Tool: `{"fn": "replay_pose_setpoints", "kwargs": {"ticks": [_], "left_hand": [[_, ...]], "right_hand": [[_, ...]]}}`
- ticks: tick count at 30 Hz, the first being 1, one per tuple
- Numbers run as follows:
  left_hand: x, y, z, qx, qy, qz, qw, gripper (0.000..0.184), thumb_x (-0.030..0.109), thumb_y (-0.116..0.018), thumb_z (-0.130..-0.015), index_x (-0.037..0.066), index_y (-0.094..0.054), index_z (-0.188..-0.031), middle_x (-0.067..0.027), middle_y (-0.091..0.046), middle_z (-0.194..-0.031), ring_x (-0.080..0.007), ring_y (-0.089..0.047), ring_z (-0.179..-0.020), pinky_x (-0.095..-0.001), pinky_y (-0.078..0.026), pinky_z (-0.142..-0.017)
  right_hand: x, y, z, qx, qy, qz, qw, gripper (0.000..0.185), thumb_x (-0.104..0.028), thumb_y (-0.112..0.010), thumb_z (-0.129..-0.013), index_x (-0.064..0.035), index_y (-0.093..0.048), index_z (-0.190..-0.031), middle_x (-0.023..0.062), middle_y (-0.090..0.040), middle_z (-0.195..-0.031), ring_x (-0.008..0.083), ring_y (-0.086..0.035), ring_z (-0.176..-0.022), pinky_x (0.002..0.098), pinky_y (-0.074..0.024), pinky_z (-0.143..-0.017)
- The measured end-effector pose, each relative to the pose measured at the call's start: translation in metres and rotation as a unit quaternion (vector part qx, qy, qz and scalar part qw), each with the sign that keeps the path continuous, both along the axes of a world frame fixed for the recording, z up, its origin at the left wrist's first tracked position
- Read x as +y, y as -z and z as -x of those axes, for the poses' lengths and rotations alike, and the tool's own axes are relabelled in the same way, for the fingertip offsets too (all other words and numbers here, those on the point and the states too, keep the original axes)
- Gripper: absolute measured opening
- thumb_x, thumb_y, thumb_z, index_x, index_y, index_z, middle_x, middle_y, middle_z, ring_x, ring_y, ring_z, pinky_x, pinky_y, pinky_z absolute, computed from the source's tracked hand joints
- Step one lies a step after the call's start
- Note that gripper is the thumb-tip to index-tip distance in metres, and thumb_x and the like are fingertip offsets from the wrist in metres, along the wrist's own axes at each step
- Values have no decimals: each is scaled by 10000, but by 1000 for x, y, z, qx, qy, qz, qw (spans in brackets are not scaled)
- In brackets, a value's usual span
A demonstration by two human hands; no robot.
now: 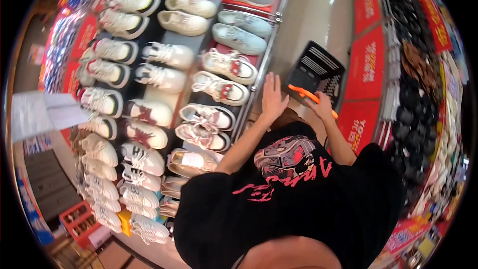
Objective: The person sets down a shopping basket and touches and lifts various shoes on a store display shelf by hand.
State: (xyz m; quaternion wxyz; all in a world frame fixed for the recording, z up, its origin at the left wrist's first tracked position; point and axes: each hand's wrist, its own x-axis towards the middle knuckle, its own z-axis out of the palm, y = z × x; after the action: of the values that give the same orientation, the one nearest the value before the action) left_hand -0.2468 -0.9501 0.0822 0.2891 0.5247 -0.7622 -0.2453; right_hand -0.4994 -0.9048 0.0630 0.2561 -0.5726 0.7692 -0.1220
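Note:
A black shopping basket (318, 67) hangs in front of my body, tilted, with slotted sides. My right hand (321, 106) is closed around its orange handle (302, 91). My left hand (274, 96) is stretched out flat, fingers pointing forward, and holds nothing. It is beside the metal edge of the shoe display, nearest to white sneakers with red trim (222, 88). Whether it touches the rack, I cannot tell. Further along that edge are pale blue shoes (239, 39).
Several rows of light-coloured shoes (160, 78) fill the display on my left. Red sign panels (367, 65) line the right side of the aisle floor (311, 10), with dark footwear (411, 104) on a rack beyond. White paper (45, 114) is at the far left.

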Motion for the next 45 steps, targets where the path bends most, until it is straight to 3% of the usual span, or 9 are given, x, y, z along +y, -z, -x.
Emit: {"fn": "replay_pose_setpoints", "kwargs": {"ticks": [4,8,10,11,13,19,38,42,45], "left_hand": [[19,28,80,-40,277,27,960,827,214,-718,-804,-46,-369,-1507,-309,-250,-1603,-448,-233,-1509,-494,-240,-1227],[35,77,138,-109,311,-50,943,765,239,-705,-789,-4,-449,-1468,-282,-357,-1555,-423,-277,-1496,-520,-230,-1225],[30,50,155,-211,299,-62,929,554,266,-704,-798,40,-578,-1288,-192,-564,-1248,-371,-491,-1282,-555,-248,-1200],[32,74,164,-204,251,42,945,342,300,-717,-792,92,-656,-1056,-115,-620,-1029,-297,-571,-1107,-511,-357,-1098],[22,83,172,-234,257,40,937,261,275,-720,-775,92,-669,-953,-111,-667,-957,-286,-604,-1036,-457,-428,-869],[-3,71,226,-344,203,-28,916,212,264,-739,-777,103,-752,-914,-112,-733,-958,-282,-667,-971,-442,-438,-905],[-192,86,343,-338,126,-29,932,269,257,-715,-822,101,-698,-1040,-112,-708,-1049,-299,-594,-1118,-494,-378,-1004],[-241,78,348,-270,103,-44,956,398,318,-728,-806,126,-648,-1146,-121,-626,-1220,-290,-548,-1168,-488,-396,-982],[-265,79,333,-222,117,-59,966,701,314,-777,-778,128,-513,-1401,-142,-481,-1469,-337,-449,-1350,-510,-364,-1104]], "right_hand": [[86,20,41,71,-10,135,988,673,-225,-836,-740,-19,-547,-1312,221,-612,-1219,395,-576,-1176,453,-467,-1004],[102,75,69,76,68,112,988,528,-99,-769,-730,-17,-580,-1216,237,-640,-1133,423,-601,-1070,501,-493,-902],[84,93,72,95,107,73,987,280,-71,-727,-742,-14,-671,-1011,229,-675,-973,427,-628,-939,516,-511,-813],[82,96,73,88,108,93,986,185,-67,-711,-747,-15,-689,-924,224,-675,-909,429,-633,-897,512,-519,-793],[80,99,78,81,102,113,985,97,-64,-695,-752,-16,-706,-836,220,-675,-845,432,-639,-855,508,-528,-774],[44,110,131,35,84,140,986,72,-73,-694,-751,-20,-715,-796,208,-691,-843,416,-642,-892,498,-526,-836],[-180,110,264,87,32,123,988,141,-94,-730,-737,-28,-766,-857,209,-716,-910,409,-665,-894,485,-535,-837],[-252,94,284,101,53,-22,993,218,-234,-763,-797,-35,-754,-885,225,-729,-900,420,-716,-881,501,-576,-789],[-297,103,303,149,-4,-25,989,291,-286,-767,-789,-23,-761,-914,244,-730,-945,424,-716,-902,508,-572,-812]]}}
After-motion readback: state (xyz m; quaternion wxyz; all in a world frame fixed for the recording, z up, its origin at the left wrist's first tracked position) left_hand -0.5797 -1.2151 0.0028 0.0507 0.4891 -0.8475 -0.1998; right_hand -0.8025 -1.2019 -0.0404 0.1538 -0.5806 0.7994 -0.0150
